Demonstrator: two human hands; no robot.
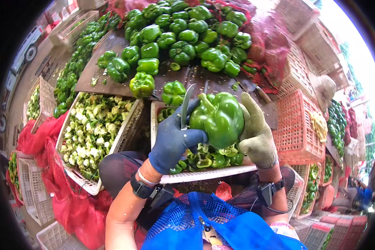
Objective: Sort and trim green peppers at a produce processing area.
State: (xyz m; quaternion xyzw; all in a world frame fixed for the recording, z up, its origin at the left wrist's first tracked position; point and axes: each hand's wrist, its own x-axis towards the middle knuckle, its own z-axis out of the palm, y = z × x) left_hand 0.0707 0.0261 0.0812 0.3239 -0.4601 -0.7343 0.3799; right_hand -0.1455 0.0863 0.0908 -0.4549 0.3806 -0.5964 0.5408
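Note:
My left hand (173, 139), in a dark blue glove, is closed on a small curved knife (187, 102) with its blade upward. Its fingers reach the left side of a large green bell pepper (223, 123) whose stem points up and left. Against the pepper's right side curves my right hand (259, 133), in a pale greenish glove, fingers above and thumb below; its palm contact is partly hidden. Below the hands, a white crate (208, 175) holds cut green pepper pieces (214, 160). Another bell pepper (173, 92) lies just beyond the left hand.
Ahead, a dark board (112, 85) bears a heap of green peppers (181, 35). A wooden-handled knife (262, 95) lies at its right. On the left stands a crate (66, 164) of pale pepper cores (96, 133) near red netting (77, 208). A pink crate (298, 129) stands right.

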